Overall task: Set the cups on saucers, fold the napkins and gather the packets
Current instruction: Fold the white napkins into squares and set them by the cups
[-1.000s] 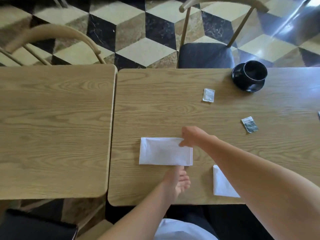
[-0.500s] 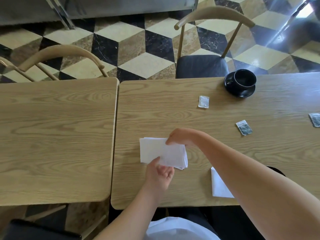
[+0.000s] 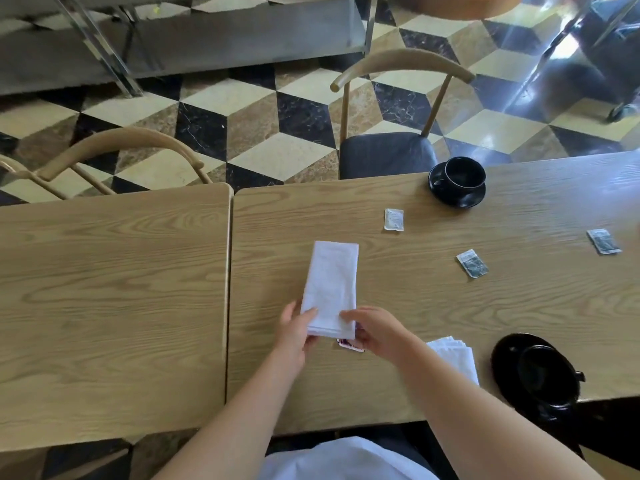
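A soft white folded paper napkin (image 3: 330, 289), a long rectangle, lies on the grainy light wooden table (image 3: 415, 306); the left hand (image 3: 294, 336) and right hand (image 3: 375, 329) pinch its near end between them

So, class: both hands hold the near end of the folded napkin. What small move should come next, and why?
Probably let go: the left hand and right hand pinch the napkin, which already lies folded flat on the table, and three packets remain scattered.
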{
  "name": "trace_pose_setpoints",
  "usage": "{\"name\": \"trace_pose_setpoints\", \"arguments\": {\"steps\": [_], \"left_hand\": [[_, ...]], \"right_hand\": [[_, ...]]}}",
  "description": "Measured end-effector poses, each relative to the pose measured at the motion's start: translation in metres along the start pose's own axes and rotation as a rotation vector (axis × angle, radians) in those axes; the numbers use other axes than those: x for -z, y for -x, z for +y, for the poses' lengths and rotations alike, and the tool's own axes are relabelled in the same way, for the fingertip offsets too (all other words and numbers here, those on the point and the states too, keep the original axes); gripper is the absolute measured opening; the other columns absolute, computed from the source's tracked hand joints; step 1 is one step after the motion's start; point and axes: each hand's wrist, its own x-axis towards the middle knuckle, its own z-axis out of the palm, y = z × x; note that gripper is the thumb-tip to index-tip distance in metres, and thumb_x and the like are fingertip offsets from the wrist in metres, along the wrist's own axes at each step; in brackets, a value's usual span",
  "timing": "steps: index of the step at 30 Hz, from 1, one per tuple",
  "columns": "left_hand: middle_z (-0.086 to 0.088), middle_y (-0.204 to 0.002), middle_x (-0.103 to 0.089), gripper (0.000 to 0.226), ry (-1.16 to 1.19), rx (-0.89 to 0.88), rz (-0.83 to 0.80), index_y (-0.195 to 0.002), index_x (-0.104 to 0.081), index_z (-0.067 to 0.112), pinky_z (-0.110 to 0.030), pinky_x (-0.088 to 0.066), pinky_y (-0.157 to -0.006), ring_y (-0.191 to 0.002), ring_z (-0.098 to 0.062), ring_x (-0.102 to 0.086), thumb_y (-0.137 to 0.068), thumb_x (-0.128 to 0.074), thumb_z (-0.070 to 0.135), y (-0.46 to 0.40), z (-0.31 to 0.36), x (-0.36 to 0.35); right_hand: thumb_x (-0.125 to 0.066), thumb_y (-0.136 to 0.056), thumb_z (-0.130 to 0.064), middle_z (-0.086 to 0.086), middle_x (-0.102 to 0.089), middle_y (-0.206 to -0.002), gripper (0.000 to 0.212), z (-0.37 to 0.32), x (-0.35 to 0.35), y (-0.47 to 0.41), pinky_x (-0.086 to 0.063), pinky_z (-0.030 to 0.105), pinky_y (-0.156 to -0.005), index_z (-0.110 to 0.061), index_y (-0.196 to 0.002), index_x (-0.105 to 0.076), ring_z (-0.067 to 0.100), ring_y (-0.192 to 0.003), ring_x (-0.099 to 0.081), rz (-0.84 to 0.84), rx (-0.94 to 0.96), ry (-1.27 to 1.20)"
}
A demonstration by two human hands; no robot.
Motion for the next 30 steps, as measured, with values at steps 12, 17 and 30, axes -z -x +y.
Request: {"name": "trace_pose_setpoints", "arguments": {"steps": [12, 17, 30], "left_hand": [[0.001, -0.103, -0.076, 0.077, -0.514, -0.068, -0.198, -0.130, -0.063, 0.021, -0.025, -0.052, -0.058, -0.073, -0.013, -0.072, -0.066, -0.073, 0.063, 0.029, -0.040, 0.024], [0.009, -0.140, -0.029, 0.125, -1.396, -0.468, -0.378, -0.157, -0.015, 0.045, -0.031, -0.035, -0.111, -0.129, -0.012, -0.036, -0.054, -0.073, 0.083, 0.015, -0.032, 0.041], [0.016, -0.101, -0.075, 0.048, -1.343, -0.604, -0.494, -0.112, -0.073, 0.037, -0.030, -0.049, -0.085, -0.099, -0.011, -0.067, -0.089, -0.048, 0.004, -0.021, -0.005, 0.020]], "right_hand": [[-0.059, -0.091, -0.008, 0.008, -0.060, -0.084, 0.031, 0.024, 0.024, 0.013, -0.047, 0.022, -0.046, -0.020, -0.119, -0.059, 0.016, -0.061, -0.057, 0.007, -0.067, -0.043], [-0.057, -0.087, -0.007, 0.000, -0.066, -0.071, 0.028, 0.019, 0.040, 0.014, -0.043, 0.021, -0.053, -0.024, -0.094, -0.078, 0.010, -0.053, -0.060, -0.144, -0.105, -0.142], [-0.043, -0.085, 0.005, -0.002, -0.059, -0.122, 0.064, 0.020, 0.063, -0.012, -0.040, 0.028, -0.098, -0.019, -0.144, -0.053, 0.022, -0.113, -0.053, 0.180, 0.413, 0.857]]}}
